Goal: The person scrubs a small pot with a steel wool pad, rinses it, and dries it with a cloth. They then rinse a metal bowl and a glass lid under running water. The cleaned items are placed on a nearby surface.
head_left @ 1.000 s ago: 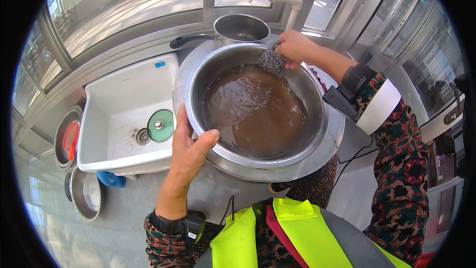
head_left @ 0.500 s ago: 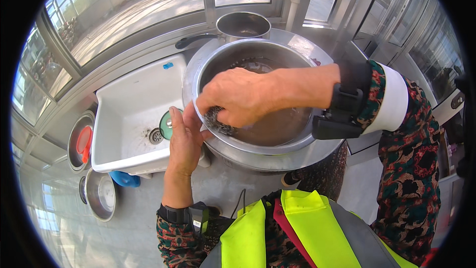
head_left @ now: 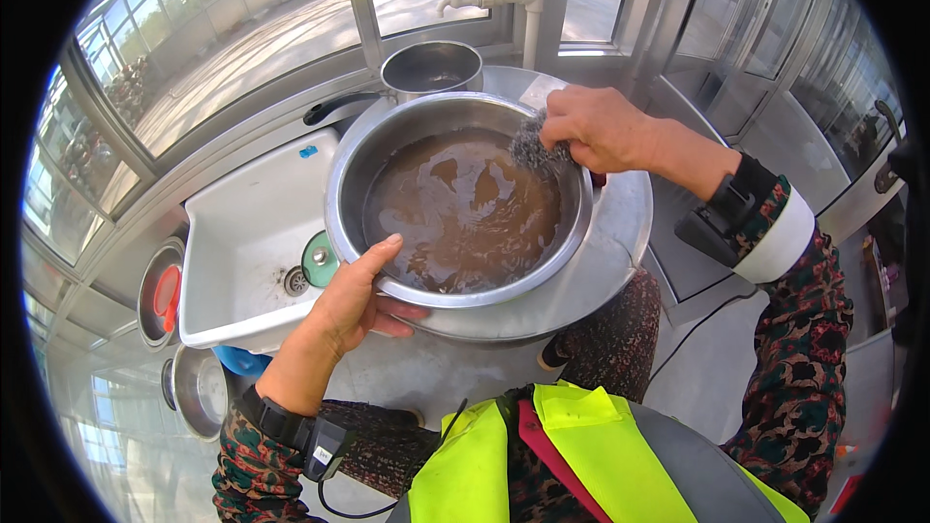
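- My left hand [head_left: 341, 315] grips the near rim of the big round steel bowl [head_left: 459, 201] of brown water, sitting on a round metal tray [head_left: 620, 232].
- My right hand [head_left: 603, 126] clutches a grey steel-wool scrubber [head_left: 533, 148] at the far rim.
- A white sink [head_left: 242, 232] lies to the left.

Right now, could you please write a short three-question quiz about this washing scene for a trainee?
1. True or false: the steel bowl holds clear water.
2. What does the right hand press on the bowl's inner wall? A) steel scourer B) spoon C) cloth
3. Where does the left hand grip the bowl?

Key: 1 false, the water is brown. 2 A. 3 At the near rim, thumb over the edge.
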`<state>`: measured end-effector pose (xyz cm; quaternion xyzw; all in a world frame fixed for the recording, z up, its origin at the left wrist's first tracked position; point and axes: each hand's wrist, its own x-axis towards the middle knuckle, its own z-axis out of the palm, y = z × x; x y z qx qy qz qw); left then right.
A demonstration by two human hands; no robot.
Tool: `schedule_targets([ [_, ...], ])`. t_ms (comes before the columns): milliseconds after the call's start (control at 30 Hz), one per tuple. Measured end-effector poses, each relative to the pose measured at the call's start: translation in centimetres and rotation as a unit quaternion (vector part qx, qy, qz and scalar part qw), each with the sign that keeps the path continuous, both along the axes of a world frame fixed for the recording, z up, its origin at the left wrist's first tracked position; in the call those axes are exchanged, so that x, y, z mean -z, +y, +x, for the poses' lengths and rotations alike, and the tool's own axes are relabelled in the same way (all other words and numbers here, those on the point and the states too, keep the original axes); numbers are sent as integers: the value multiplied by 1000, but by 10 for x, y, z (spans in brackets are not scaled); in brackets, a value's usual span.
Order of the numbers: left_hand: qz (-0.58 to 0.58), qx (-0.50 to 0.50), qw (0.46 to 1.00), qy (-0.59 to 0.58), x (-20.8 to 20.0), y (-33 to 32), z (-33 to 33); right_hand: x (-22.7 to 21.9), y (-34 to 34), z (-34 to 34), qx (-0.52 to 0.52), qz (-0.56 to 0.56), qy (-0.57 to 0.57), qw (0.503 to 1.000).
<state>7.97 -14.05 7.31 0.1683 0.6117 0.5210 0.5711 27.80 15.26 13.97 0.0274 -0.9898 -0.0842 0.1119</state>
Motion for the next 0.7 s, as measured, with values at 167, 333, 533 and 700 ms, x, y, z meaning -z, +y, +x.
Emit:
schedule_targets([
  [167, 3, -87, 996, -15, 1, 6, 5, 15, 47, -76, 89, -117, 59, 987],
  [333, 7, -121, 992, -27, 4, 7, 6, 24, 28, -127, -31, -37, -35, 998],
  [533, 46, -186, 981, -26, 16, 1, 7, 10, 3, -92, -10, -96, -106, 990],
  [700, 61, -201, 977, -30, 15, -15, 12, -20, -27, -39, 15, -35, -202, 979],
])
